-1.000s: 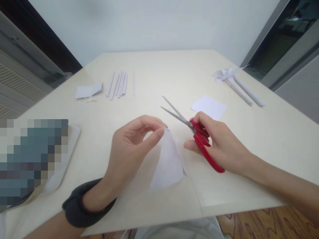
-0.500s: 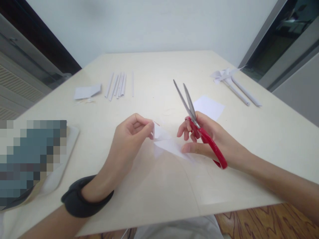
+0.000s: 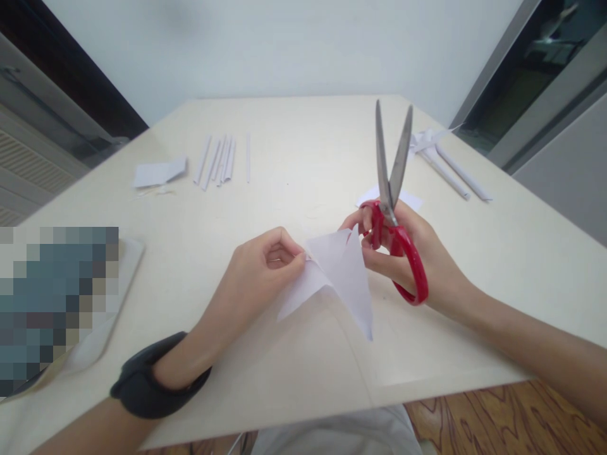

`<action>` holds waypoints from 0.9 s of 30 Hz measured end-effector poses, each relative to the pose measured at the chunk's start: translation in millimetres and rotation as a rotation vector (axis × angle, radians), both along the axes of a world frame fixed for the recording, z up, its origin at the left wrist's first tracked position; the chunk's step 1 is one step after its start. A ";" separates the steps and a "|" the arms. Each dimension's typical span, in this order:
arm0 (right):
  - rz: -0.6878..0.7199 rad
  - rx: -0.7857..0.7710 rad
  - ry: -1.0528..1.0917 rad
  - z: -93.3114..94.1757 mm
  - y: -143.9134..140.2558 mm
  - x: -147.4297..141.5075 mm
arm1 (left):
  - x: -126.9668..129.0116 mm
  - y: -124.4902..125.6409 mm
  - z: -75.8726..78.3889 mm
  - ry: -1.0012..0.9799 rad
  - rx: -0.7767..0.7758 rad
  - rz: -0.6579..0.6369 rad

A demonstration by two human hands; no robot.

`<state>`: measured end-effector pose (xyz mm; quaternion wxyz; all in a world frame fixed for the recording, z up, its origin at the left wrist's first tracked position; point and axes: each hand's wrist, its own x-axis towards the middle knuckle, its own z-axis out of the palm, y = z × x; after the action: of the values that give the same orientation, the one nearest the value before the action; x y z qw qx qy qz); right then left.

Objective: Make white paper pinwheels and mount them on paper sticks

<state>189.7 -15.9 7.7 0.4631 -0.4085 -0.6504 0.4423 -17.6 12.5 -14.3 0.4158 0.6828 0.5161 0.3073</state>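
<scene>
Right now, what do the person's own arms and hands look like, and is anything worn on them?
Both forearms are bare, with no sleeves or gloves in view. The left hand has a wide black band wrapped around its wrist. The right hand wears nothing: no watch, no ring shows. No markings are visible on either arm.

Left hand (image 3: 258,268) pinches folded paper (image 3: 339,278); right hand (image 3: 417,259) grips red scissors (image 3: 396,208), blades parted.

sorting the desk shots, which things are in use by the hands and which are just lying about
In use: folded paper pinched by left hand; red scissors in right hand.

Lying about: paper strips, paper rolls, paper scrap.
</scene>
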 end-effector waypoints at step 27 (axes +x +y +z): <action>0.038 0.072 0.111 2.2 -5.0 -3.5 | 9.6 -14.4 15.6 -0.072 0.363 -0.086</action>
<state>186.2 -20.9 9.9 0.5045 -0.3540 -0.6467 0.4494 -8.0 -1.9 1.3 0.3166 0.7568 0.4072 0.4015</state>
